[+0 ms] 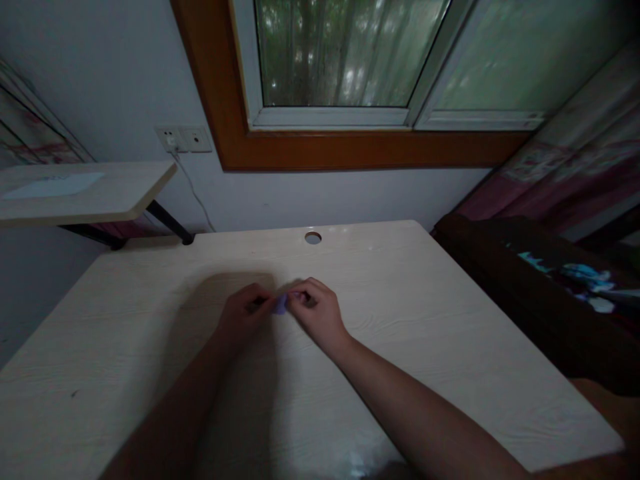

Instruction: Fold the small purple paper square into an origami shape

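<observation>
Between my hands is a small purple piece (281, 305), thin and perhaps paper; its exact kind I cannot make out. My left hand (245, 310) pinches its left side between thumb and fingertips. On the other side, my right hand (319, 308) grips it with thumb and forefinger pressed together. Fingertips cover much of the piece. Both hands are close together, low over the pale wooden desk (400, 287) or resting on it.
A raised shelf (145, 193) on black legs stands at the left, with a sheet of paper (55, 185) on it. The desk has a round cable hole (313, 238) near its back edge. A white cord (195, 193) runs from the wall socket (183, 139) down behind the desk.
</observation>
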Demonstrator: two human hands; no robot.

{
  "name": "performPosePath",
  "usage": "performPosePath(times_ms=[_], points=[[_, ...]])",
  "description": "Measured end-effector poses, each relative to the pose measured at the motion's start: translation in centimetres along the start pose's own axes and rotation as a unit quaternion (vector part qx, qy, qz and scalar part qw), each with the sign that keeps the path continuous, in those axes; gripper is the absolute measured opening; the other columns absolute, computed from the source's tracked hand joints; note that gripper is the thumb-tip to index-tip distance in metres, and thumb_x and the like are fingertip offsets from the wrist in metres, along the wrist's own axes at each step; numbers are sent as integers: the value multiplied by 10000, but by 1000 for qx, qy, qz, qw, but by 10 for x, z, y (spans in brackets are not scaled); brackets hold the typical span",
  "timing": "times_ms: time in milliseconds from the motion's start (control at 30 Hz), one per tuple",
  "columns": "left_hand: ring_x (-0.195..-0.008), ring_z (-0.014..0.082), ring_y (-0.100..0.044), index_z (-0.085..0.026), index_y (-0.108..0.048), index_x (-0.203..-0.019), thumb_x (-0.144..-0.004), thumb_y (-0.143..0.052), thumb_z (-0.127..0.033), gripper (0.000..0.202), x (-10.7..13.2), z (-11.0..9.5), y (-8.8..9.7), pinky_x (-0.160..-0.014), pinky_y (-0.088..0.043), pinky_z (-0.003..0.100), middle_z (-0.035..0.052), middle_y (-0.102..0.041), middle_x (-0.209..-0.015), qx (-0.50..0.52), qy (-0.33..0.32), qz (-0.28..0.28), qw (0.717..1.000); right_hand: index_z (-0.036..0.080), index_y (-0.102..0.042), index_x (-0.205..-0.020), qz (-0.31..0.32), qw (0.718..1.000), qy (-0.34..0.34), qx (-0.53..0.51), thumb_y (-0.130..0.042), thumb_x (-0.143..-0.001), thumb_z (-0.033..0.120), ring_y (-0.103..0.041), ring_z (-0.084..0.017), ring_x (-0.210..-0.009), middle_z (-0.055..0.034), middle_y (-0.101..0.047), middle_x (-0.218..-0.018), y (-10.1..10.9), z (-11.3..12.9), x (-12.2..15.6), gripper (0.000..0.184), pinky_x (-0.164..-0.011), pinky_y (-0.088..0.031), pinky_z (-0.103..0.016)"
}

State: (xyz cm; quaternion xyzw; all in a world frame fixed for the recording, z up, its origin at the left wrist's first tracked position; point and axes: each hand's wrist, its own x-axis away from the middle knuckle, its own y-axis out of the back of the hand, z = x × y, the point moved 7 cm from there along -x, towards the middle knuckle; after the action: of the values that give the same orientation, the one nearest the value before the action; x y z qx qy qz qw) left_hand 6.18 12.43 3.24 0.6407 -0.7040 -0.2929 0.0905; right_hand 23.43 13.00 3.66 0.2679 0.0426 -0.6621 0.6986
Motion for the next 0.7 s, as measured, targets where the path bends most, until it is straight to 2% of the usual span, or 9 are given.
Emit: performPosePath(times_ms=[200,267,400,500,600,700], points=[[-679,137,-577,-177,-646,-746,-845,-634,-315,170,1,12,4,-629,-445,236,1,-643,-721,34,40,-23,998,184,-713,-820,-126,982,-127,-62,-631,-813,265,-546,-159,-685,-17,-645,-749,18,-33,-1,116,-649,-427,-272],[-668,136,-573,-176,-643,-741,-836,-636,-316,169,0,14,5,-620,-441,236,-4,-635,-705,42,49,-32,997,185,-714,-828,-114,982,-127,-75,-628,-836,314,-554,-164,-707,-25,-653,-774,17,-34,-3,155,-674,-435,-279],[-659,132,-565,-179,-649,-739,-832,-645,-329,176,0,14,6,-622,-438,233,-10,-632,-697,48,47,-39,997,211,-717,-870,-23,995,-68,-67,-607,-890,362,-564,-160,-739,-28,-644,-817,4,-16,-5,188,-693,-436,-278],[-651,129,-560,-183,-658,-744,-833,-650,-335,176,0,12,5,-611,-431,228,-11,-630,-690,52,40,-36,997,219,-696,-805,31,997,-38,-63,-628,-879,353,-545,-152,-692,-10,-597,-736,-4,-8,-5,167,-645,-422,-268],[-655,133,-562,-183,-670,-755,-836,-649,-341,179,0,11,5,-611,-429,229,-5,-640,-699,49,40,-33,997,211,-665,-744,28,996,-46,-64,-626,-873,354,-527,-146,-669,-1,-575,-707,-5,-11,-4,196,-635,-413,-264],[-664,140,-570,-183,-674,-759,-845,-638,-359,199,0,12,5,-616,-433,236,-2,-647,-704,50,49,-29,997,202,-646,-753,-18,990,-97,-105,-612,-873,388,-516,-144,-657,3,-571,-708,0,-25,-2,225,-637,-411,-263]])
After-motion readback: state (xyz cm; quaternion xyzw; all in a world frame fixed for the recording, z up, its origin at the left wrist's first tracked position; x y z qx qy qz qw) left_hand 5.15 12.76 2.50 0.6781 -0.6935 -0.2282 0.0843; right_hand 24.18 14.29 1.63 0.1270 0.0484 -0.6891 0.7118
